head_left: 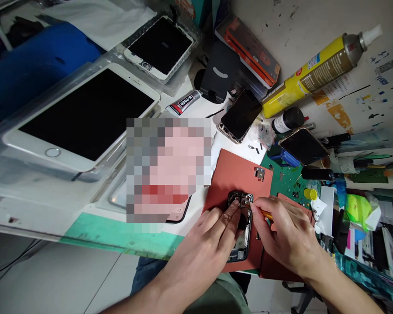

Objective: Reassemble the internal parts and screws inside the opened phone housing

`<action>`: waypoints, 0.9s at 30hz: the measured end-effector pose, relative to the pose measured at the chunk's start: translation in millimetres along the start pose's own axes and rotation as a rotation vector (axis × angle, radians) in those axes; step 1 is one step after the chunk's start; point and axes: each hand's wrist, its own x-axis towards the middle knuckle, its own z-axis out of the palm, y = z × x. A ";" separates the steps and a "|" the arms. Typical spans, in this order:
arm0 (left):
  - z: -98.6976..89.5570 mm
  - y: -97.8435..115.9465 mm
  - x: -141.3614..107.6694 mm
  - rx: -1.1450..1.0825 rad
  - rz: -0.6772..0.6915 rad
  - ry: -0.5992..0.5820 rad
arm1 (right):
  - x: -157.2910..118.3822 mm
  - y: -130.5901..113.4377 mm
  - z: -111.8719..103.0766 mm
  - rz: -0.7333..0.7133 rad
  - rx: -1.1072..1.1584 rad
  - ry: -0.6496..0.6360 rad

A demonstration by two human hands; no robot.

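Note:
An opened phone (245,244) lies on a reddish-brown mat (223,174), its inner parts and dark frame exposed. My left hand (212,231) reaches across the phone from the left, fingers stretched out and fingertips resting on its upper end. Pinched in my right hand (284,229) is a thin tool with an orange handle (267,215); its kind is hard to make out, as the fingers cover much of it. The tool's working end is near the phone's upper right corner. A small metal part (259,173) sits farther up the mat.
Left of the mat are a blurred-out patch (173,170) and a large white tablet (85,115). A glue tube (185,103), a loose phone (240,114) and a yellow spray can (311,72) lie beyond. Tools and bits crowd the green mat (286,179) at right.

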 end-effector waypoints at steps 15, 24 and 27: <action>1.5 -0.2 0.6 -0.030 -0.015 -0.009 | -3.1 -5.4 10.8 0.095 -0.034 0.101; 8.4 1.4 -0.1 -0.091 -0.039 0.091 | -23.9 -16.7 -17.6 0.201 -0.041 0.183; 10.3 -0.5 -0.5 -0.206 -0.124 0.133 | -75.2 -23.5 -38.6 0.498 -0.031 0.395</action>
